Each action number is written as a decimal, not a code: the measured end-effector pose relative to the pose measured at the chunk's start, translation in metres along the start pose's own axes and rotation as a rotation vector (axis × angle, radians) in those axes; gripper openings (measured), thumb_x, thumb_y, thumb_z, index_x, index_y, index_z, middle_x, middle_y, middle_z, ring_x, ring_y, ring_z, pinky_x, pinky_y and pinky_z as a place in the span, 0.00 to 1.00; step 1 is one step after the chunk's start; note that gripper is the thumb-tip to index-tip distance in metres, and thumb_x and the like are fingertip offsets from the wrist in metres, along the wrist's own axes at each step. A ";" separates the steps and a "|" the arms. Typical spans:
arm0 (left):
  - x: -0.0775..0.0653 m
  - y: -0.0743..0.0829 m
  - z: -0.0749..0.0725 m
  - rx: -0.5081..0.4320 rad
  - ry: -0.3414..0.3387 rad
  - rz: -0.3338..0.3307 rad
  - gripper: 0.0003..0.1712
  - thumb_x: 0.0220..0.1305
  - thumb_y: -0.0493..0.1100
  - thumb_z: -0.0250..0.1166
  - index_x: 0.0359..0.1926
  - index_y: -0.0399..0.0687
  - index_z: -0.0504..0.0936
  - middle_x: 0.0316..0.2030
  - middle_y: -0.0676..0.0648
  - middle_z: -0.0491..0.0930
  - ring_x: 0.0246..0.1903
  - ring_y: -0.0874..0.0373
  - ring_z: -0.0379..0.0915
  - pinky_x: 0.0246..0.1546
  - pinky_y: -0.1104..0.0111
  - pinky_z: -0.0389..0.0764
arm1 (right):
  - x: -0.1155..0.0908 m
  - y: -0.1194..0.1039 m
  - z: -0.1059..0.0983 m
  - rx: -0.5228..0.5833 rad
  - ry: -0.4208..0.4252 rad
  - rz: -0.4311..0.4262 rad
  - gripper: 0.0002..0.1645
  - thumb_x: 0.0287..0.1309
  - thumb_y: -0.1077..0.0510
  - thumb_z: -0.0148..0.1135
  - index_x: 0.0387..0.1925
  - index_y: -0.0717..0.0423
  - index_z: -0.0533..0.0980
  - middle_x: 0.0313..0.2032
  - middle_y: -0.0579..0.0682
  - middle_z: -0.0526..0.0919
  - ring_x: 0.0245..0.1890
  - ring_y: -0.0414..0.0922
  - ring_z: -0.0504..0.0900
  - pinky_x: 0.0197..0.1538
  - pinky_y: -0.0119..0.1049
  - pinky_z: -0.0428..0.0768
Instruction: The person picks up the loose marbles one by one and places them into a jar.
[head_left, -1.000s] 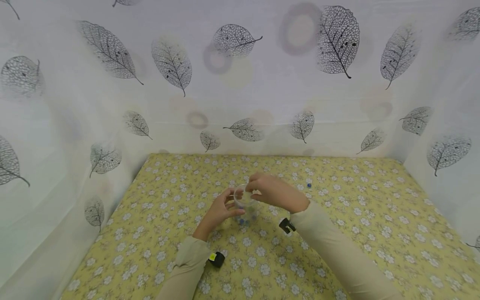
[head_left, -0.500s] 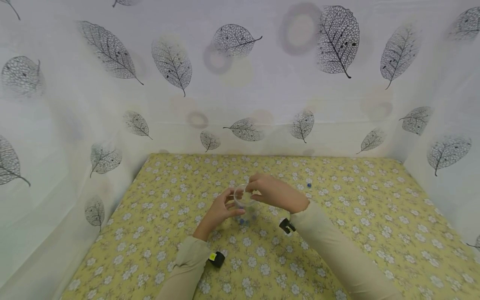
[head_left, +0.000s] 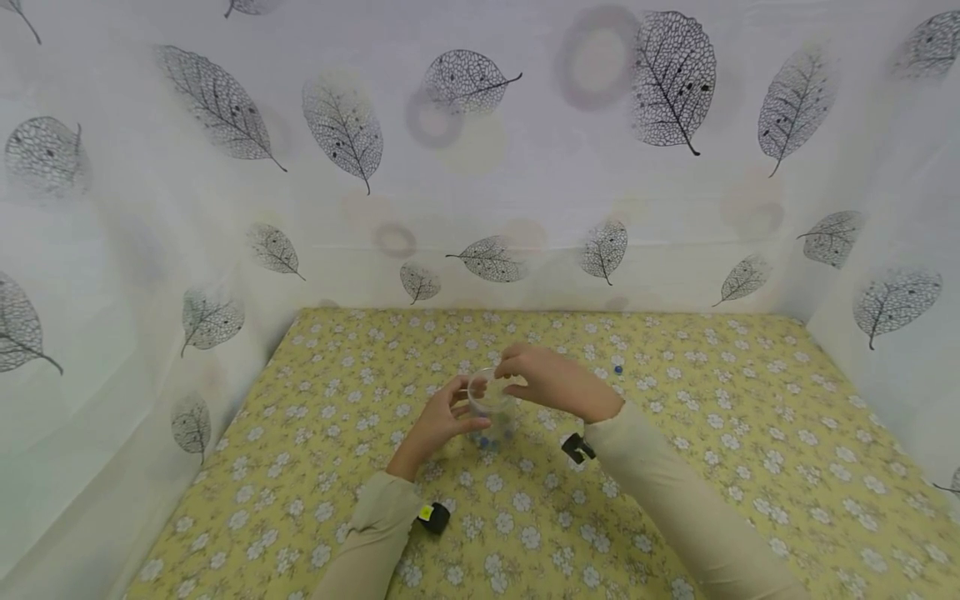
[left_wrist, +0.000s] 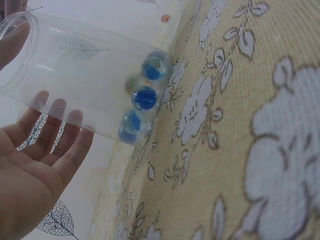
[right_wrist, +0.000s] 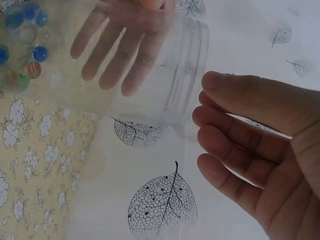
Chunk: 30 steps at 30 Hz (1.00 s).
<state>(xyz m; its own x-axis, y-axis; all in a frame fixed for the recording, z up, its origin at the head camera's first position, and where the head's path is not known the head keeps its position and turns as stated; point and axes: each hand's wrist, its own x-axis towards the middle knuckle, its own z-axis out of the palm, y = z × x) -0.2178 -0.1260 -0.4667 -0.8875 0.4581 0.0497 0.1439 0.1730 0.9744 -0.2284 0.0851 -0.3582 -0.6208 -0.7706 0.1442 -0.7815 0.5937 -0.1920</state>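
A clear plastic jar (head_left: 492, 408) stands upright on the cloth with several glass marbles (left_wrist: 144, 97) at its bottom, mostly blue ones. My left hand (head_left: 447, 418) holds the jar from the left, the thumb (left_wrist: 14, 44) by the neck and the fingertips (left_wrist: 58, 106) along the opposite side. At the jar's mouth is my right hand (head_left: 551, 382), its fingers bent and somewhat spread. In the right wrist view the right fingertips (right_wrist: 210, 135) are just outside the rim, and nothing shows between thumb and fingers.
A single blue marble (head_left: 618, 369) lies on the yellow flowered tablecloth (head_left: 712, 467), beyond and to the right of the right hand. White curtains with a leaf print (head_left: 491, 260) enclose the table at the back and sides. Black camera mounts (head_left: 433, 518) hang at both wrists.
My right hand has shifted slightly up and to the right, its fingertips drawing away from the jar's mouth. The left hand and the jar stay in place.
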 end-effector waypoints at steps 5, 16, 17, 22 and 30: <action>0.000 0.000 0.000 -0.024 -0.004 -0.009 0.37 0.58 0.41 0.67 0.66 0.42 0.62 0.64 0.36 0.63 0.66 0.42 0.58 0.68 0.53 0.65 | -0.006 0.006 -0.006 0.014 0.030 0.025 0.11 0.55 0.60 0.66 0.41 0.55 0.82 0.39 0.50 0.82 0.39 0.45 0.80 0.43 0.35 0.83; 0.000 0.000 0.000 -0.001 0.007 -0.004 0.36 0.57 0.40 0.68 0.65 0.42 0.63 0.64 0.36 0.64 0.66 0.44 0.58 0.69 0.53 0.64 | -0.031 0.033 -0.016 0.065 0.081 0.102 0.11 0.55 0.61 0.66 0.41 0.57 0.82 0.40 0.52 0.82 0.39 0.46 0.81 0.43 0.40 0.83; 0.000 0.000 0.000 0.001 0.006 -0.003 0.36 0.57 0.40 0.68 0.65 0.42 0.63 0.64 0.36 0.64 0.66 0.44 0.58 0.69 0.54 0.64 | -0.034 0.037 -0.017 0.071 0.086 0.111 0.11 0.55 0.61 0.65 0.41 0.57 0.82 0.40 0.52 0.82 0.39 0.46 0.81 0.43 0.40 0.84; 0.000 0.000 0.001 0.006 0.007 0.005 0.37 0.57 0.39 0.68 0.65 0.42 0.63 0.64 0.36 0.63 0.66 0.44 0.59 0.69 0.54 0.64 | -0.049 0.054 -0.016 0.087 0.114 0.150 0.11 0.55 0.61 0.66 0.42 0.57 0.82 0.40 0.52 0.82 0.39 0.46 0.81 0.43 0.43 0.83; 0.001 -0.002 0.001 0.013 0.012 0.002 0.37 0.57 0.39 0.68 0.66 0.42 0.63 0.64 0.36 0.64 0.66 0.44 0.58 0.69 0.53 0.63 | -0.072 0.080 -0.004 0.081 0.139 0.191 0.11 0.53 0.61 0.67 0.40 0.57 0.82 0.38 0.53 0.82 0.38 0.48 0.80 0.41 0.44 0.83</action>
<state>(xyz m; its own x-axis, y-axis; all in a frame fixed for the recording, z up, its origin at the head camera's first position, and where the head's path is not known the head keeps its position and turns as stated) -0.2180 -0.1250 -0.4688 -0.8923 0.4481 0.0547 0.1514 0.1829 0.9714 -0.2462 0.1889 -0.3795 -0.7639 -0.6034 0.2287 -0.6448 0.7007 -0.3053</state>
